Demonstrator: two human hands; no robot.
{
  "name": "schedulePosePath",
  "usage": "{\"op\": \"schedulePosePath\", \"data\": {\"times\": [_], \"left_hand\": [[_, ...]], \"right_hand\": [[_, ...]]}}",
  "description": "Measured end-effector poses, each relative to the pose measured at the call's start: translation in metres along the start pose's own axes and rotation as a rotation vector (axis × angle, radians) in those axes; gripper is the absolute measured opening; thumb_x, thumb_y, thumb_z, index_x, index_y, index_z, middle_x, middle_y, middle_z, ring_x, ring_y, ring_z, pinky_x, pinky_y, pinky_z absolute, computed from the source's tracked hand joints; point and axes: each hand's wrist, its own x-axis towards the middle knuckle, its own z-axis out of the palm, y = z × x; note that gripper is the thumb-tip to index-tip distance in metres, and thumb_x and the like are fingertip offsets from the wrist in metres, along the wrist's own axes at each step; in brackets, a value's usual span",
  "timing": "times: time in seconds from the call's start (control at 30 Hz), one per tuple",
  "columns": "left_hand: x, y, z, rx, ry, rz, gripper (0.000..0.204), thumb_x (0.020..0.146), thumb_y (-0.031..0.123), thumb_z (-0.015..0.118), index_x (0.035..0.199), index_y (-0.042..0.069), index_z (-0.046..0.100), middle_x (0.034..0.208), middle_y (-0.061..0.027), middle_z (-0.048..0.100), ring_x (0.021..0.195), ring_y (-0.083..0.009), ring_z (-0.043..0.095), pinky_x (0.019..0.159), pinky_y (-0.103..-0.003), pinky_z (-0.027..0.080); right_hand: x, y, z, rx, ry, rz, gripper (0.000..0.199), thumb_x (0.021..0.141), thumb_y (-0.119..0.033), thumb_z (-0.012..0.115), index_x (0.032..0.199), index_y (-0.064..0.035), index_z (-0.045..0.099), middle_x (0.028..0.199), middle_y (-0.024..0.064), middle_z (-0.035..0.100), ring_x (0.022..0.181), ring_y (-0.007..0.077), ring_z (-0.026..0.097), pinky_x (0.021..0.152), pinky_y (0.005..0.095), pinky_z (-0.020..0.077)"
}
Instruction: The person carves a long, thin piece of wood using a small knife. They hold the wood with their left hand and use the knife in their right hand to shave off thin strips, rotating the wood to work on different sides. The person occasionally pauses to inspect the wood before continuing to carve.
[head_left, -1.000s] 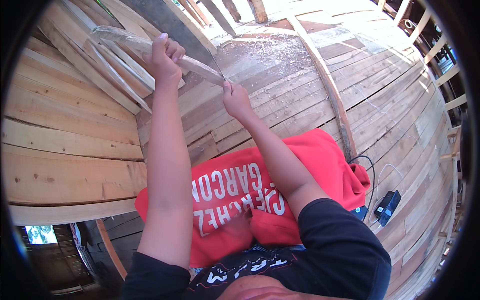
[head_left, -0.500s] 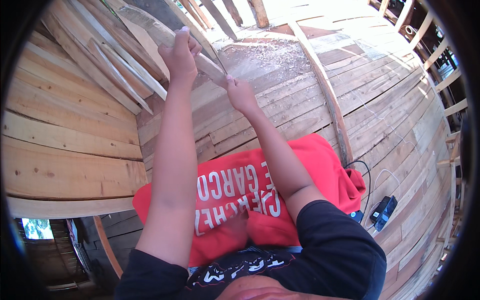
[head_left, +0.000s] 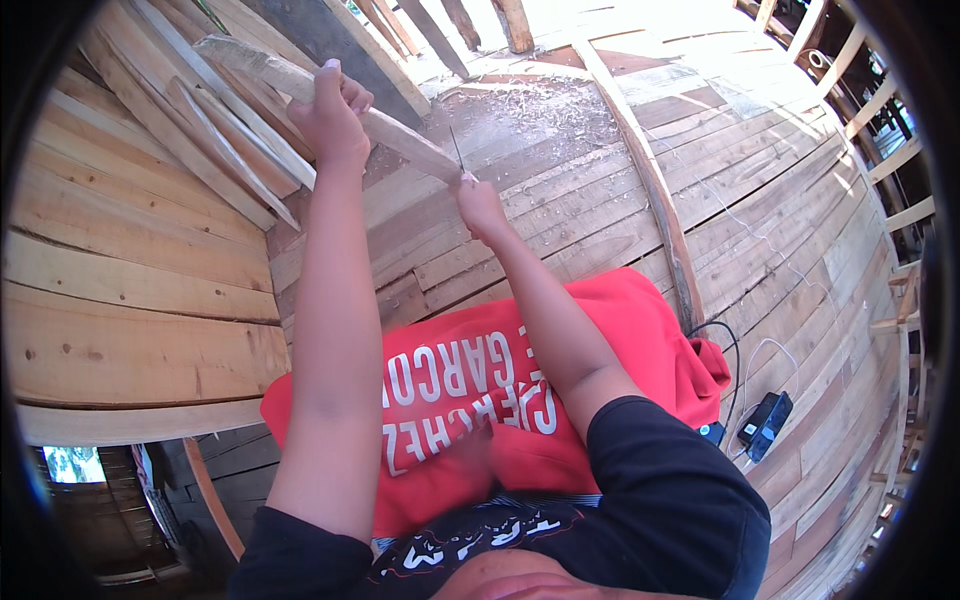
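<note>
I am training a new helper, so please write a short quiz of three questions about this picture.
1. True or false: the left hand grips the wooden stick.
2. What lies across the person's lap? A) a red cloth B) a blue rope C) a metal tray
3. Fill in: the right hand holds a thin ____ against the lower end of the stick.

Key: 1 true. 2 A, the red cloth. 3 blade.
</note>
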Motion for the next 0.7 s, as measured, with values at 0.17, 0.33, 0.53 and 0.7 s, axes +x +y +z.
{"op": "schedulePosePath", "data": {"times": [0.17,0.33,0.53,0.7], "left_hand": [[-0.005,0.002,0.009,0.02,0.104,0.025,0.039,0.087,0.013,0.061,0.061,0.012,0.032,0.053,0.001,0.033,0.046,-0.011,0.031,0.048,-0.031,0.034],[-0.007,0.004,-0.003,0.055,0.17,0.048,0.039,0.087,0.014,0.061,0.06,0.012,0.033,0.052,0.0015,0.035,0.046,-0.0106,0.032,0.049,-0.031,0.035],[-0.01,0.002,0.005,0.058,0.16,0.008,0.035,0.089,0.016,0.06,0.065,0.011,0.035,0.057,0.0008,0.034,0.047,-0.0125,0.036,0.05,-0.032,0.037],[-0.005,0.009,-0.029,0.063,0.165,0.067,0.032,0.086,0.014,0.061,0.066,0.011,0.036,0.055,0.0008,0.037,0.047,-0.0115,0.034,0.049,-0.031,0.035]], "right_hand": [[0.016,0.026,0.002,-0.267,0.121,-0.371,0.054,0.102,-0.036,0.038,0.099,0.0109,0.064,0.092,0.0333,0.065,0.09,0.0505,0.063,0.081,0.0519,0.0501],[0.008,0.013,0.006,-0.208,0.036,-0.199,0.057,0.102,-0.038,0.038,0.096,0.0121,0.064,0.091,0.0339,0.065,0.091,0.0524,0.062,0.085,0.0536,0.0483],[0.035,0.038,-0.002,-0.3,0.156,-0.242,0.056,0.102,-0.039,0.039,0.096,0.0092,0.067,0.091,0.0318,0.066,0.089,0.049,0.064,0.083,0.0531,0.049],[-0.017,-0.026,0.01,-0.262,-0.057,-0.4,0.052,0.102,-0.035,0.039,0.1,0.008,0.068,0.1,0.0342,0.065,0.101,0.0467,0.063,0.09,0.053,0.0476]]}}
